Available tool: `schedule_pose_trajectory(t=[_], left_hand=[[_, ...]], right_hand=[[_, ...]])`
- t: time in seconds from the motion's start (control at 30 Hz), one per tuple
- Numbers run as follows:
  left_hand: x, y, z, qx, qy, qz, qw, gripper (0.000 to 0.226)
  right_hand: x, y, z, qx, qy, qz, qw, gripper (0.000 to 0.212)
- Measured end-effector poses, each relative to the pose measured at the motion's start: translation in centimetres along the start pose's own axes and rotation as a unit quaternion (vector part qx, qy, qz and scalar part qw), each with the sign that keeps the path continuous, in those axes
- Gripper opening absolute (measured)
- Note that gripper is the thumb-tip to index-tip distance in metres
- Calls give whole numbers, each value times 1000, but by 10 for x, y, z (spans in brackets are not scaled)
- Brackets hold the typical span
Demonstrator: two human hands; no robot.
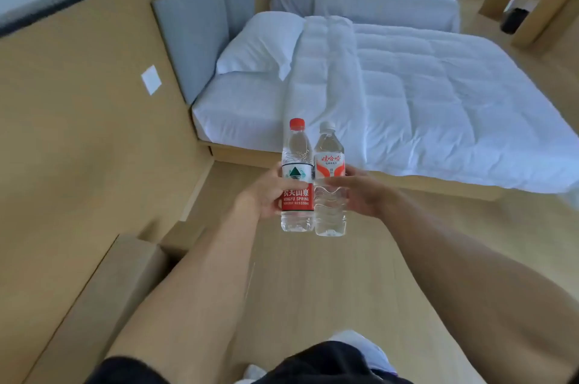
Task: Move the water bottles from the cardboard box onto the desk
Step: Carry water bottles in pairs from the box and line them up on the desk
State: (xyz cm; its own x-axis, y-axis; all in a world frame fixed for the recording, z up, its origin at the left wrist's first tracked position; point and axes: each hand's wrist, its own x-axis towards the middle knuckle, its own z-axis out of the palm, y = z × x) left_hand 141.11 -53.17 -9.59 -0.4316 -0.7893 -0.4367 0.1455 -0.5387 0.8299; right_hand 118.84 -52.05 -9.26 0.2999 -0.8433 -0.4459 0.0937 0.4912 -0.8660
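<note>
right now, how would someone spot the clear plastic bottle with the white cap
Look in front of the near white bed, where two hands hold two clear plastic bottles upright side by side. It is the one in the right hand: white cap, orange-and-white label, unlike the red-capped, red-labelled bottle.

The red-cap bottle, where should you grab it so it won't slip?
Grab the red-cap bottle round its labelled middle, coming from its outer left side, as the left hand does now. It stands upright, the body there is straight and wide, and the white-cap bottle presses against its right side, so that side is blocked.
</note>
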Motion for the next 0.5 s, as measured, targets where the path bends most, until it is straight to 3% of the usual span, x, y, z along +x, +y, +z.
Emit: schedule_pose_trajectory(t=[0.13,0.3,0.5], left_hand=[[35,-16,77,44,-65,-33,996,68],[63,-38,192,86,-153,-65,982,70],[98,-65,314,129,-205,-80,967,73]], right_hand=[[-58,12,-71,41,37,-27,998,33],[-137,34,-162,78,73,-57,993,68],[-218,49,-253,115,158,-88,977,80]])
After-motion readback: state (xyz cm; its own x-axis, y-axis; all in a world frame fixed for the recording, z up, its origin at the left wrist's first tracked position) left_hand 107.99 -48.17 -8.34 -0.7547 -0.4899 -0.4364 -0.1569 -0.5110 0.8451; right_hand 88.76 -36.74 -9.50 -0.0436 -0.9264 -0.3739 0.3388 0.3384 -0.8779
